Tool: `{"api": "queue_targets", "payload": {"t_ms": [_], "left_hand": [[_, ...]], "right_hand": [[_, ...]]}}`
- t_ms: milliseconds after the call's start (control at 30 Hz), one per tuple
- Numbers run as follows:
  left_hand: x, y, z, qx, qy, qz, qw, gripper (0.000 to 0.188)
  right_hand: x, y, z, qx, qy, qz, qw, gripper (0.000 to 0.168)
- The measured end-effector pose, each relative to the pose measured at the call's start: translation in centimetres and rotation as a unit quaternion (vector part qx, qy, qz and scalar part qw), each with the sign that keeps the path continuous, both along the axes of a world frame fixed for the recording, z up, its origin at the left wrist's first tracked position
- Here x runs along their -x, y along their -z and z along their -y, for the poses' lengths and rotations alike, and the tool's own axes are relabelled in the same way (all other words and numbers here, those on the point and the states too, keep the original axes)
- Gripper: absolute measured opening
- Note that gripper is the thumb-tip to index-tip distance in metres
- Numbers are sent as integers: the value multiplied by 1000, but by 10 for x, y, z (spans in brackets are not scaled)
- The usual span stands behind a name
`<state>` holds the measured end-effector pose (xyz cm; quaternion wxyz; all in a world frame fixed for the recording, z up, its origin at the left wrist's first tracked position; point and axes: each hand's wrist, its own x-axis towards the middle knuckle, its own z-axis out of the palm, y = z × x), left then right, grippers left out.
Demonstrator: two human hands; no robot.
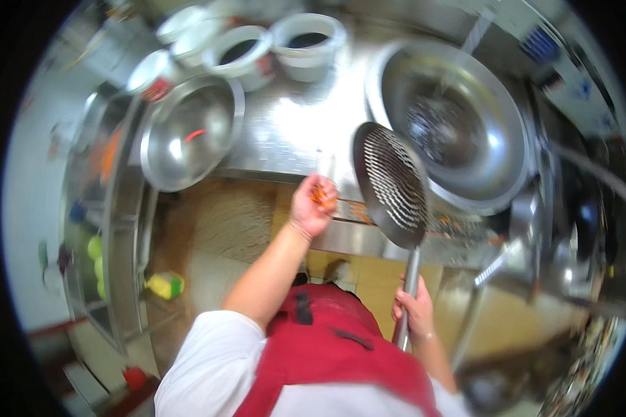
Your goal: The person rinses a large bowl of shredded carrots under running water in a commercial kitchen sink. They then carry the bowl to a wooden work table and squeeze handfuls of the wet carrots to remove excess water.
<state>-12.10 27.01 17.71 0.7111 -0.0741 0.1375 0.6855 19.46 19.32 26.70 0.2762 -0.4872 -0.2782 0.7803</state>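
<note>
My left hand [314,204] is closed around a small bunch of orange shreds [319,195], near the front edge of the steel counter [271,140]. In my right hand [417,307] is the metal handle of a large perforated strainer ladle [391,182], its bowl raised before the counter edge. Right behind the ladle sits a big wok [493,109] with clear liquid moving in its bottom. To the left, a wide steel bowl [221,130] has one orange-red strip [194,135] in it. More orange shreds [359,212] lie along the counter's front ledge.
Several white plastic tubs [307,57] stand at the back left, two with dark contents. A steel rack [120,219] holding green round items [96,260] is at the left. A yellow-green package [167,284] lies low beside it. Metal utensils [524,213] crowd the right side.
</note>
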Motion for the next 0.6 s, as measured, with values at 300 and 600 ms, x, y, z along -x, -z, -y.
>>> {"api": "queue_targets", "payload": {"t_ms": [300, 600], "left_hand": [[166, -49, 132, -51, -197, -39, 978, 34], [454, -133, 269, -54, -486, -168, 856, 34]], "right_hand": [[52, 0, -10, -65, -23, 66, 995, 39], [170, -24, -1, -160, 37, 143, 976, 40]]}}
